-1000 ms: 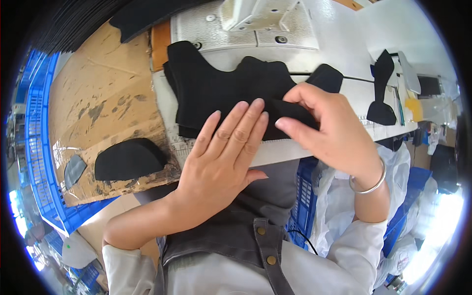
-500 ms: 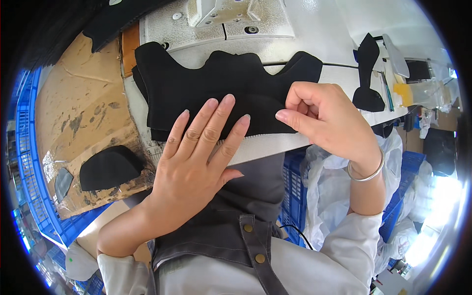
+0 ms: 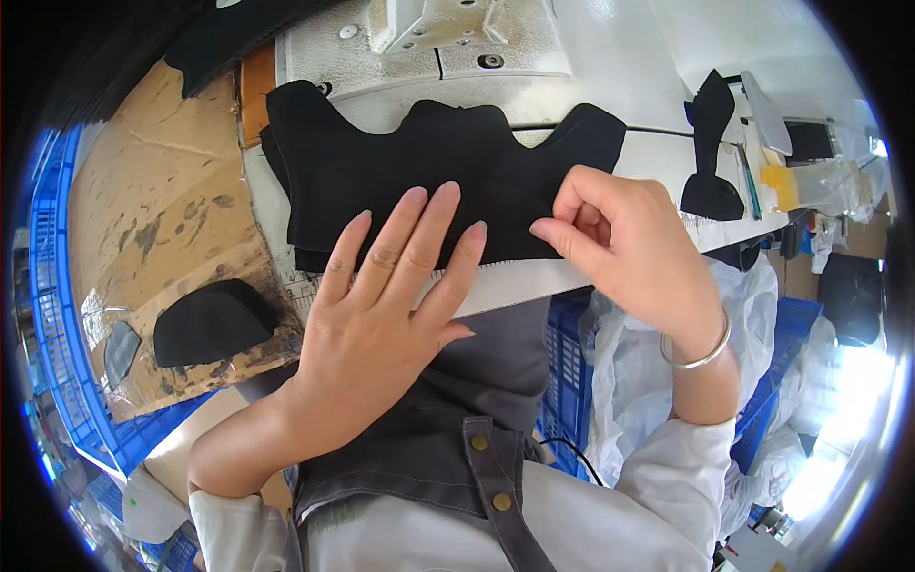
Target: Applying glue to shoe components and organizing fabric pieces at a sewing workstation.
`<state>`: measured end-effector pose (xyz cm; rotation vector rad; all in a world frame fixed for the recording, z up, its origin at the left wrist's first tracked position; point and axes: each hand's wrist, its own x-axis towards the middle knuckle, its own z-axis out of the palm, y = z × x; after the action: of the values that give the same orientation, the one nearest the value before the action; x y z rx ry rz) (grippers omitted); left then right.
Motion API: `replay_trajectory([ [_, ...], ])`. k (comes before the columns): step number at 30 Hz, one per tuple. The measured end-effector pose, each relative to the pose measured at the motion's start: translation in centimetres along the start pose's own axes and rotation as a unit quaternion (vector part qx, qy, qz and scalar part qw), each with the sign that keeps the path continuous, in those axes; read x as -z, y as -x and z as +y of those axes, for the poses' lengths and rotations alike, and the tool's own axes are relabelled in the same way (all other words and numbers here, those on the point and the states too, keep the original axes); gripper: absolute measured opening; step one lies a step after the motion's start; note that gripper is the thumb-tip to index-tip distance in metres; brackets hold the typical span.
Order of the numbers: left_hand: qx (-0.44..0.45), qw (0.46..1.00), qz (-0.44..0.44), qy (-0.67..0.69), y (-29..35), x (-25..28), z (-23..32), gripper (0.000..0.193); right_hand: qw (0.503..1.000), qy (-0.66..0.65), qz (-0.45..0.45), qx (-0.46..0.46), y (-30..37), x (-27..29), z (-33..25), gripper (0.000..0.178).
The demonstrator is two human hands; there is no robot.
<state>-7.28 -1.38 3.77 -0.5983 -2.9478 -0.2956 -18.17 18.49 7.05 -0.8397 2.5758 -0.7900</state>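
Black fabric pieces (image 3: 381,162) with a scalloped far edge lie stacked on the white work surface in front of me. My left hand (image 3: 381,305) rests flat on their near part, fingers spread and pointing away from me. At the near right edge, my right hand (image 3: 624,238) is closed, with thumb and curled fingers pinched at the fabric. Its fingertips are partly hidden, so how many layers they grip I cannot tell. A ruler-like scale (image 3: 515,275) runs along the table edge just below the fabric.
A white machine base (image 3: 534,62) stands beyond the fabric. Stained cardboard (image 3: 181,143) at left carries a rounded black piece (image 3: 214,324). A narrow black piece (image 3: 710,143) lies at right near tweezers (image 3: 751,181) and a yellow-capped bottle (image 3: 783,186). Plastic bags (image 3: 658,353) and blue crates (image 3: 567,381) sit below.
My right hand has shifted slightly toward me and left, at the fabric edge. My left hand stays flat, nearly unmoved. At the right tab, the fabric layers look more closely aligned.
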Motion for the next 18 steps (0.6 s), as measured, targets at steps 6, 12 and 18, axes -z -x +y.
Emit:
replay_trajectory([
  [6, 0.002, 0.999, 0.03, -0.021, -1.4, -0.5, 0.0, 0.088, 0.948, 0.243, 0.178, 0.102, 1.3, -1.2, -1.1, 0.04],
  [12, -0.021, 0.996, 0.034, 0.082, -2.1, 0.9, -0.7, 0.08, 0.916, 0.294, 0.138, 0.234, 2.0, -2.2, 0.6, 0.042],
  [18, -0.024, 0.982, 0.154, -0.106, -2.5, 1.5, -1.6, 0.044, 0.84, 0.329, 0.259, 0.345, 1.3, -0.1, 1.0, 0.029],
])
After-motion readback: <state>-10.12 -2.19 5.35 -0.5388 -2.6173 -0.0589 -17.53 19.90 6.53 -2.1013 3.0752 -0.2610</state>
